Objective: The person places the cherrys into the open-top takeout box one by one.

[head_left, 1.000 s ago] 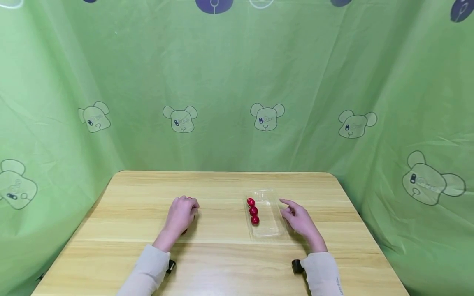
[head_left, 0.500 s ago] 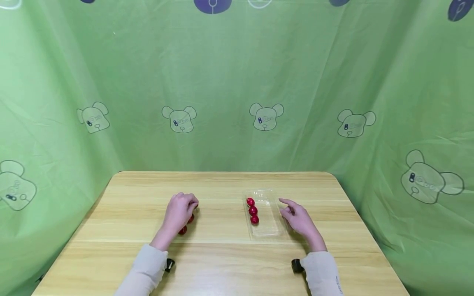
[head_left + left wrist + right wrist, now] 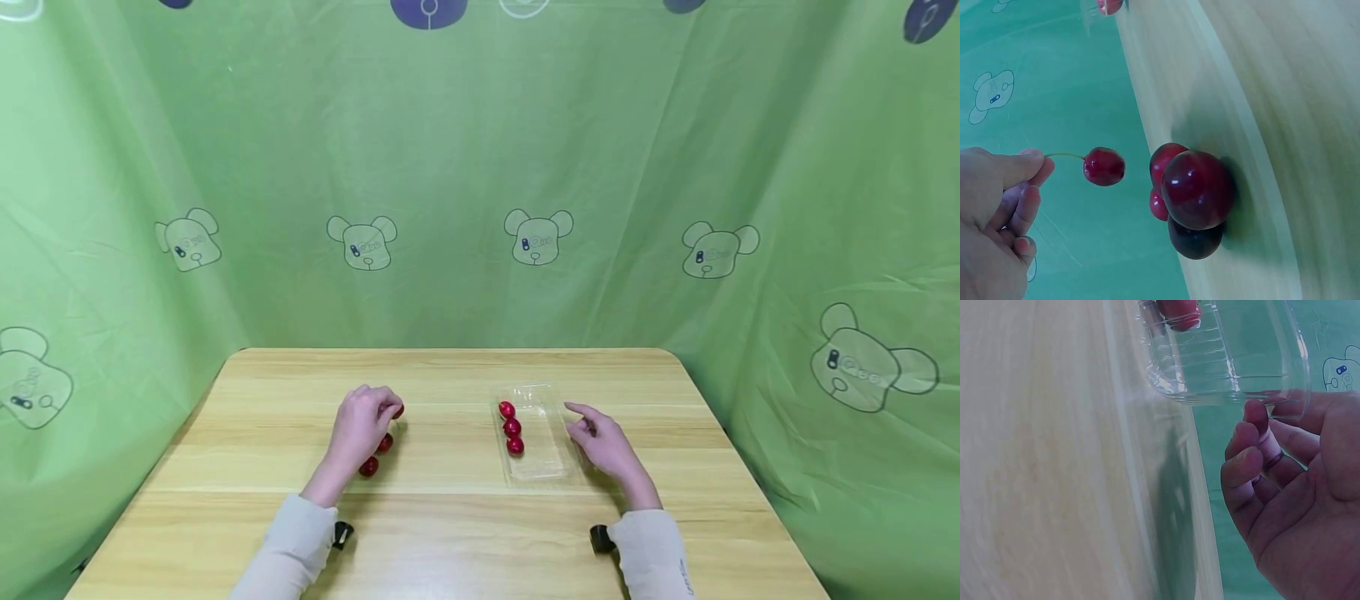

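Observation:
Between thumb and fingertip, my left hand [image 3: 361, 421] pinches the thin green stem [image 3: 1063, 154] of a dark red cherry [image 3: 1104, 166], which hangs clear of the table. Several more cherries [image 3: 1197, 190] lie clustered under that hand; in the head view part of this group [image 3: 368, 467] shows beside the wrist. My right hand [image 3: 606, 450] is at the right side of a clear plastic box [image 3: 542, 477], its fingers loosely bent and fingertips right at the rim in the right wrist view. Inside the box, three red cherries [image 3: 512, 427] stand in a row along its left side.
The light wooden table [image 3: 450, 542] has rounded far corners. A green curtain [image 3: 450, 300] with bear-head prints hangs behind it and along both sides. Bare tabletop lies between the left hand and the plastic box.
My left hand has risen and shifted slightly away from the body, lifting a cherry and uncovering others below it. The right hand and the box stay in place.

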Available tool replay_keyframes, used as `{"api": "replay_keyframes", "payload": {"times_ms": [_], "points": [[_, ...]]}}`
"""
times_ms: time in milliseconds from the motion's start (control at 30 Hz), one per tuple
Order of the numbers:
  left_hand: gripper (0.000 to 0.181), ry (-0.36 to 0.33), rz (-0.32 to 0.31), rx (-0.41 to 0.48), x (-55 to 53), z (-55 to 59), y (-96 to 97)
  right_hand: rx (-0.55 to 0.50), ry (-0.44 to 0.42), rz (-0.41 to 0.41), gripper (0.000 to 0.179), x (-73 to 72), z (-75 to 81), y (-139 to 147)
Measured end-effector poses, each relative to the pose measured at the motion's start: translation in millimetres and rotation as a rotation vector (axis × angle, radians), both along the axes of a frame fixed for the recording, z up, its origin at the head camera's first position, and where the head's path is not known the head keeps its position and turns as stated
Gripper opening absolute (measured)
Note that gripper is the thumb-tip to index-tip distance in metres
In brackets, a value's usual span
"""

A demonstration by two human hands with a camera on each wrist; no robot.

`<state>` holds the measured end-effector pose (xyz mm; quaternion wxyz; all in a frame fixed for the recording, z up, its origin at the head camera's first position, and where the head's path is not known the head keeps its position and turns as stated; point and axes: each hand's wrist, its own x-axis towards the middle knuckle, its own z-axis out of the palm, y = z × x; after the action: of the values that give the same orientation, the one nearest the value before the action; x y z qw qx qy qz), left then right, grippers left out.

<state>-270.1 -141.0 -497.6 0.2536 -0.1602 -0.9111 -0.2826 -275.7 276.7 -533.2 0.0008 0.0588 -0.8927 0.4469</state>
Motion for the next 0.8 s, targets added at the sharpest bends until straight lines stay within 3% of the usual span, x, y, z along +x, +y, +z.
{"api": "replay_keyframes", "payload": {"times_ms": [233,800], "points": [[0.005,-0.013,0.005,0.018,-0.9,2.8,1.2,-0.006,-0.010,-0.002,0.045,-0.3,-0.3,-0.2],[0.007,-0.089,-0.031,0.166,-0.8,7.6,12.9,-0.005,-0.017,0.004,0.047,0.6,0.6,-1.5]]}}
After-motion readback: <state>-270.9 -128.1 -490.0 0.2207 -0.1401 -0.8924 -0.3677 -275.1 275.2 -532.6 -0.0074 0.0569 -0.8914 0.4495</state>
